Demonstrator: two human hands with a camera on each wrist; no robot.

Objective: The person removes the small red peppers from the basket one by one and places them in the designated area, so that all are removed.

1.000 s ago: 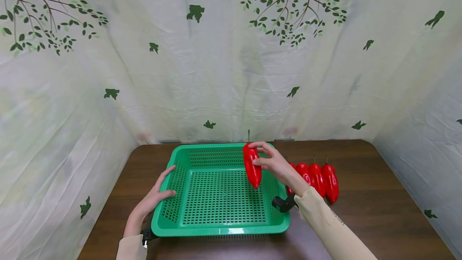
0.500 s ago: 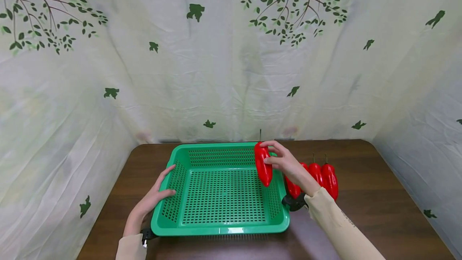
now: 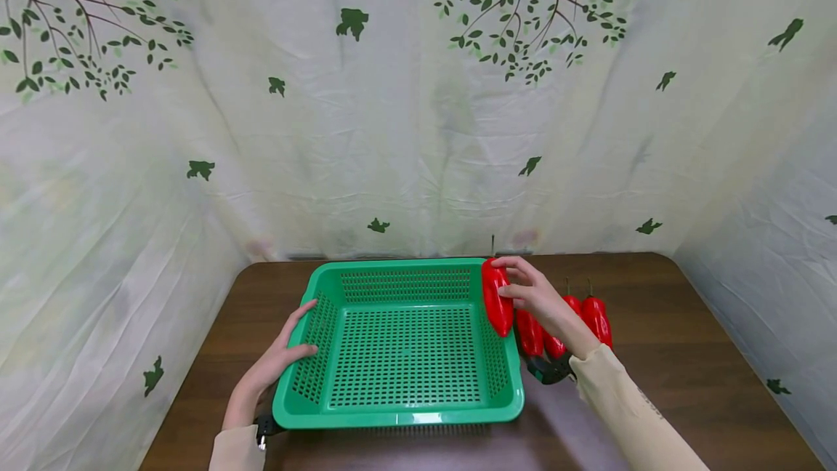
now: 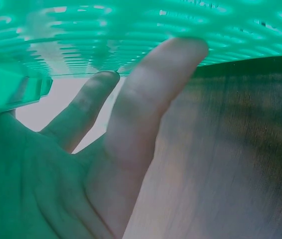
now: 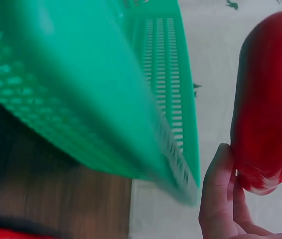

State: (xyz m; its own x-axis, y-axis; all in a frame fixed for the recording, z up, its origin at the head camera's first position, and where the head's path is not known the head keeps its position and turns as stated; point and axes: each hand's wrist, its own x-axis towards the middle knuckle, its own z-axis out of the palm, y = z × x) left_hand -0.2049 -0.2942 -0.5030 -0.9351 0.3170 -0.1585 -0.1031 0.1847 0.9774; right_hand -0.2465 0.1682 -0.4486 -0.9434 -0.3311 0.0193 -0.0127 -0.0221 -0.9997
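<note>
Upright in my right hand [image 3: 532, 295] is a glossy red chili pepper [image 3: 497, 300], its thin dark stem at the top. My thumb and fingers pinch its right side; it overlaps the right rim of the green slotted plastic basket [image 3: 399, 419] in the head view. The right wrist view shows my fingertips [image 5: 220, 164] against one end of the pepper. At the basket's left side, my left hand [image 3: 281, 355] grips the rim, the thumb and a finger reaching over it. In the left wrist view, other fingers [image 4: 146, 99] lie against the slotted wall from outside.
Several more red peppers [image 3: 596, 322] lie in a row right of the basket, partly hidden behind my right hand and wrist strap [image 3: 549, 371]. The brown wooden table [image 3: 686, 355] is bordered by pale leaf-printed curtains [image 3: 418, 129] at the back and sides.
My right hand has moved steadily right with the pepper, from over the basket's interior to its right rim. The left hand and the basket have stayed in place.
</note>
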